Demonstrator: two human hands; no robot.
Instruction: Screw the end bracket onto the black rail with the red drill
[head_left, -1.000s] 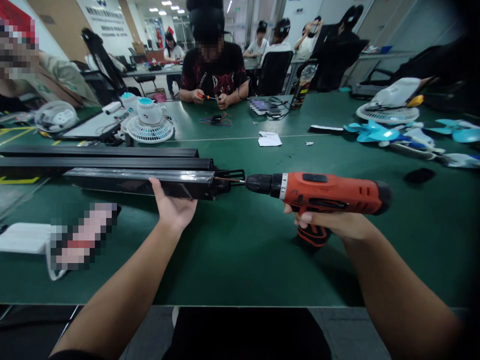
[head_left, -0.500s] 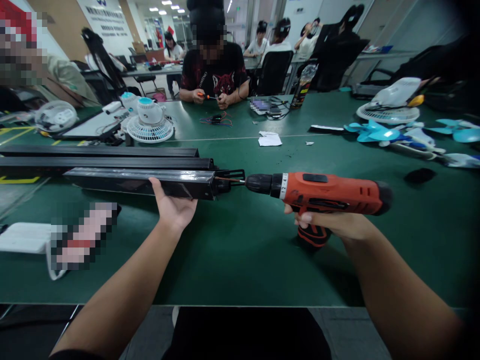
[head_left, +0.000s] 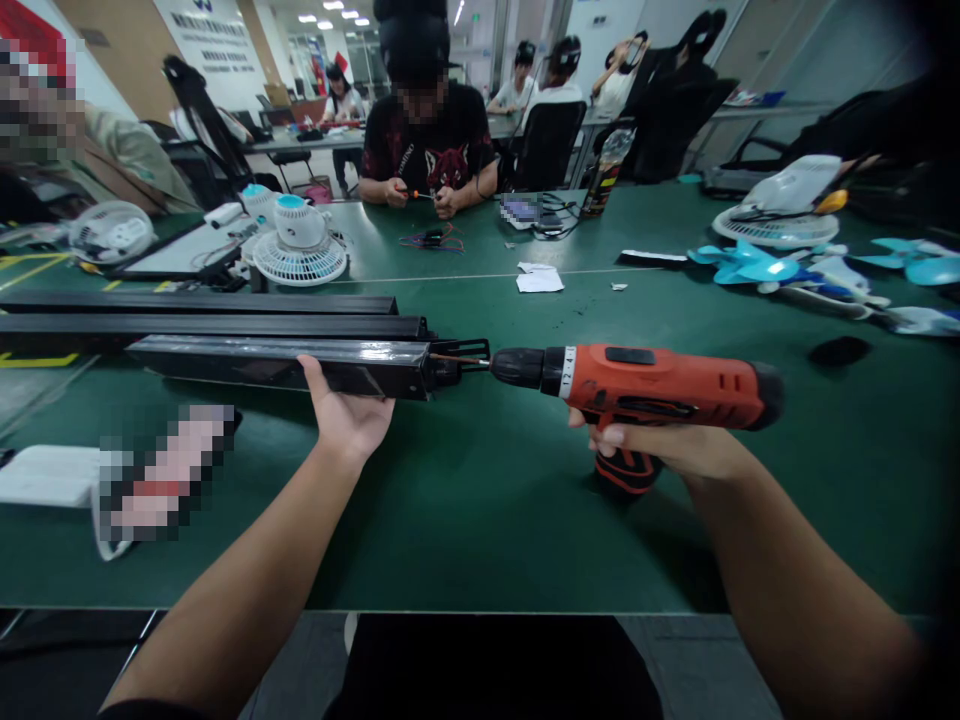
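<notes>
Head view takes in two bare hands at work over a green desk (head_left: 487,540), in from its near edge. The left hand (head_left: 352,425) cups a black bar (head_left: 277,372) from below, close to the bar's right end; the thumb presses the near face while the other fingers pass underneath, out of sight, making a broad grasp. That bar spans the desk's left half, roughly parallel to the near edge, with a dark bracket (head_left: 469,346) jutting from its right end. The right hand (head_left: 679,447) is wrapped round the handle of a red and black drill (head_left: 675,380), fingers curled beneath the body. The drill lies level, its chuck (head_left: 517,367) pointing left just beside the bracket; a thin rod between them appears to run into the bar's end, though it is too small to be sure. Two more black bars (head_left: 225,327) lie beyond, reaching the left edge. Toward the near left corner sits a pixelated flat item (head_left: 176,465). At the far edge, another person (head_left: 424,150) holds an orange-handled tool (head_left: 412,193).
</notes>
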